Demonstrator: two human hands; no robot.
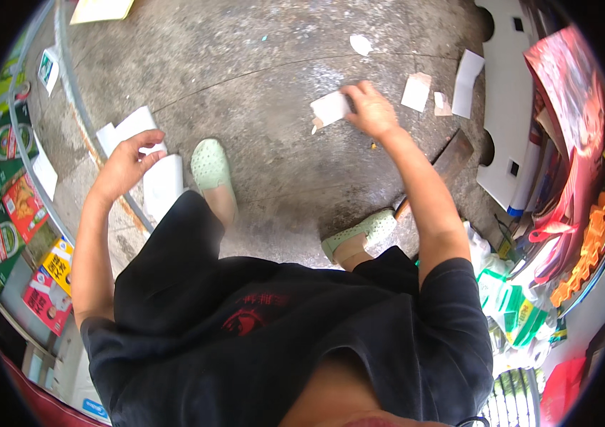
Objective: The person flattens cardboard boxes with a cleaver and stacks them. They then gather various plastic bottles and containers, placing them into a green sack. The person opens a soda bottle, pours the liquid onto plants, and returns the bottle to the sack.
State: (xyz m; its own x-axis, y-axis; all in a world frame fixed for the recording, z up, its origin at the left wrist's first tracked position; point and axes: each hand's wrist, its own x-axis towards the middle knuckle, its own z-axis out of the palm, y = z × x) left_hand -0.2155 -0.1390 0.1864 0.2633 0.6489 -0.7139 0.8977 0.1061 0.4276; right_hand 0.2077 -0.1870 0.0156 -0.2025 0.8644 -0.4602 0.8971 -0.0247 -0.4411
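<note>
My right hand (373, 111) is low over the concrete floor, its thumb and fingers at the right edge of a small white piece of paper or card (330, 108) with a torn brownish lower edge. My left hand (130, 163) is over white folded sheets, likely card, with thumb and fingertips apart. One white sheet (134, 125) extends beyond the fingers, and another white folded piece (162, 184) lies below the thumb beside my left shoe. Whether the left fingers pinch either piece is unclear.
More white scraps (416, 92) and a long white strip (467, 82) lie to the right. A rusty metal rail (75, 101) runs along the left, before green beer cartons (11, 141). Flattened cardboard and bags (516, 307) crowd the right side. A dark flat board (452, 155) rests near my right forearm.
</note>
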